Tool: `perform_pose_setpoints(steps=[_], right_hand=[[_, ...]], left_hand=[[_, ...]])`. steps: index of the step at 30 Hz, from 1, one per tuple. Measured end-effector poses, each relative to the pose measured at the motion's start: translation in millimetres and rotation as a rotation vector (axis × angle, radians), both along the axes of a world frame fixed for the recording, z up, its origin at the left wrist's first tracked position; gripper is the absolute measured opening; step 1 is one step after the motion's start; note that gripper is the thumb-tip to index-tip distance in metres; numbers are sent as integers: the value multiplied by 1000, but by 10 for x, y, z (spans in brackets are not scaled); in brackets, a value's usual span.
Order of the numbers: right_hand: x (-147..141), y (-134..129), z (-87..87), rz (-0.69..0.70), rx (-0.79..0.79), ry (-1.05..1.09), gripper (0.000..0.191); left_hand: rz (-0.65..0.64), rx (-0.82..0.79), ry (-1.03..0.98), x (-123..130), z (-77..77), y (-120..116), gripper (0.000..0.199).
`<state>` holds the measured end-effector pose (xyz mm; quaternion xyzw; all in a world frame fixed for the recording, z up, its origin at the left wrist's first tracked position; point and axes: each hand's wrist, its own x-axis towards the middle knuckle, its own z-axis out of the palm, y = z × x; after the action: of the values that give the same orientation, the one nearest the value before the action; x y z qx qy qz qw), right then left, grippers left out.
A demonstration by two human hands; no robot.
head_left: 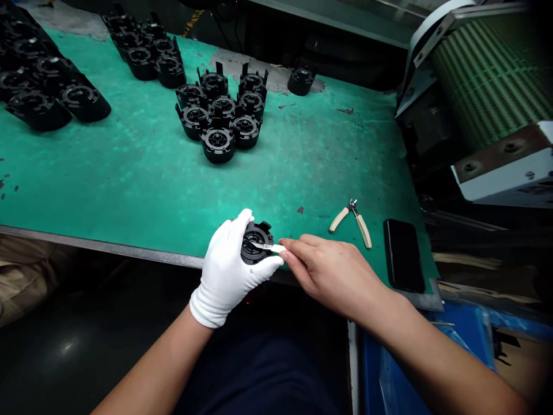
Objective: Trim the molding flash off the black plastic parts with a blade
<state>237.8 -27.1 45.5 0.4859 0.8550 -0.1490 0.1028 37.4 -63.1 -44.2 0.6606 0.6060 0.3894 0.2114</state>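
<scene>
My left hand (231, 259), in a white glove, is closed around a round black plastic part (256, 237) at the table's front edge. The part's ringed, open face is turned up toward me. My bare right hand (326, 262) pinches the pale handle of a small knife (264, 246) between thumb and fingers. Its pointed blade lies over the face of the black part; whether the tip touches the plastic I cannot tell. Most of the part's side is hidden by the glove.
Several similar black parts (218, 144) stand grouped on the green tabletop (129, 178), with more at the far left and a single one (301, 80) at the back. Cutting pliers (352, 219) and a black phone (404, 255) lie to the right. Beyond them is a machine with a green ribbed belt (492, 69).
</scene>
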Motion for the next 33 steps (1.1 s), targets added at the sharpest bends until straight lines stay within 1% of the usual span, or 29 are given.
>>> perform_pose_setpoints(steps=[4,6,8,11,13,15,18,25,30,33], right_hand=[[-23,81,-33,-35,-6,-29,40],[-10,118,-53,-53,-37,-4,39],[20,126,-71,-66,-94,78,38],[59,71,-102,-166,-207,219,38],[62,5,-130,-239,-308,314,34],[47,-64,-164,-264,-374,388,28],[11,-147,-219,-256,-363,402,24],[-32,-283,-325,-241,-257,332,24],[-19,-252,-354,-175,-311,380,25],[-26,-186,-333,-119,-340,344,22]], left_hand=[[-13,18,3,-5,-3,1,101],[-20,30,6,-5,-1,-2,101],[-16,34,10,-6,1,-8,101],[-29,30,14,-15,6,-18,103],[-49,14,9,-23,15,-18,104],[-60,-4,7,-28,30,-12,103],[-53,-19,9,-21,54,-4,98],[-33,-7,2,-9,48,-12,96],[-38,2,3,-25,41,-6,96],[-50,-12,-2,-33,53,-1,96]])
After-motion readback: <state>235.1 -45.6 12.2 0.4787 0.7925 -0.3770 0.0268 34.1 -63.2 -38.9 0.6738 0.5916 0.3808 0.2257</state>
